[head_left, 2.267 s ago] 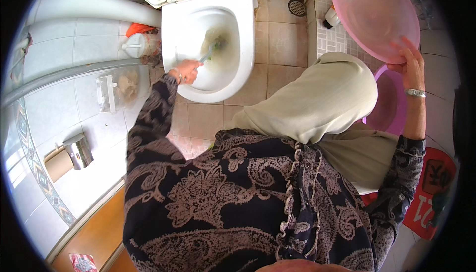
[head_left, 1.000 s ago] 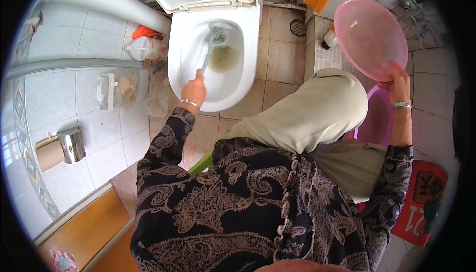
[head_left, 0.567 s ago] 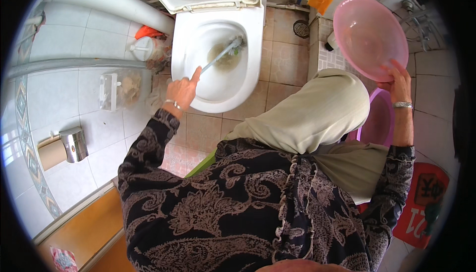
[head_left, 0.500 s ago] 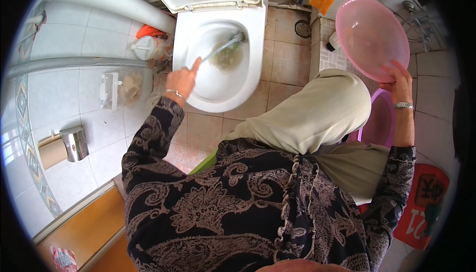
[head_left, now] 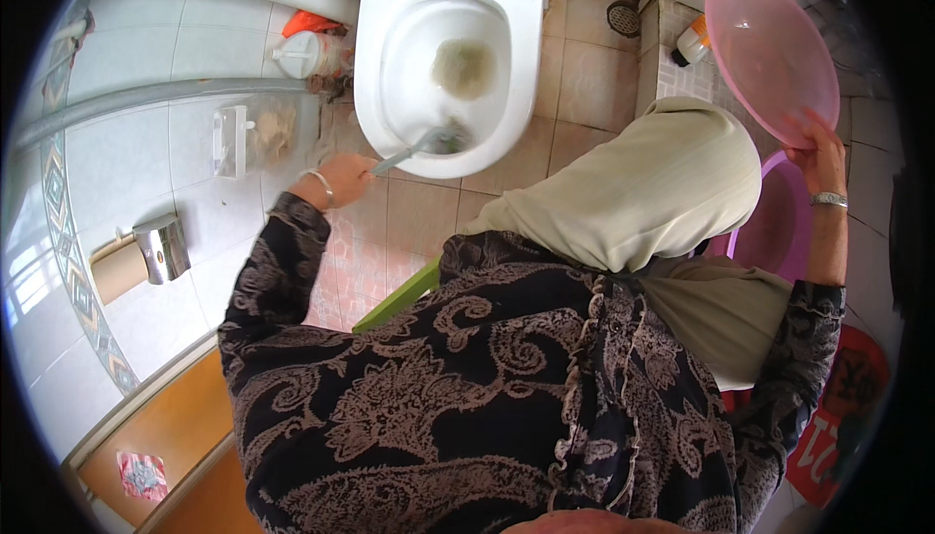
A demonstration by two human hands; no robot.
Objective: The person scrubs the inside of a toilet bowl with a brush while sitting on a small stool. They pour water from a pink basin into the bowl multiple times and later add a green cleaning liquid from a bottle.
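Rn the person's L hand [head_left: 336, 180] is at 10 o'clock, fingers curled tight round the end of a toilet brush [head_left: 394, 159]. Brush head is a bit blurry, inside the bowl at its 6 o'clock, just inside the rim of the white toilet [head_left: 524, 76]; handle crosses that rim, can't tell if it touches. R hand [head_left: 816, 144], btwn 2 and 3, has the lower edge of a tilted pink basin [head_left: 774, 52] pinched.

Room-wise: a strip of tile floor [head_left: 579, 86] runs btwn the toilet and the small-tile ledge [head_left: 674, 86] at 1, w/ a round drain [head_left: 623, 18] in it. L wrist has floor on the 6 o'clock side, wall at 9. R side's tighter: purple tub [head_left: 779, 227] at 3 right below the hand, bent knee [head_left: 716, 159] just beside it.

Labels: white bottle [head_left: 691, 42] on the ledge has an orange patch, print too small tbh. Red thing [head_left: 838, 417] at 4 has dark and white markings, partly hidden.
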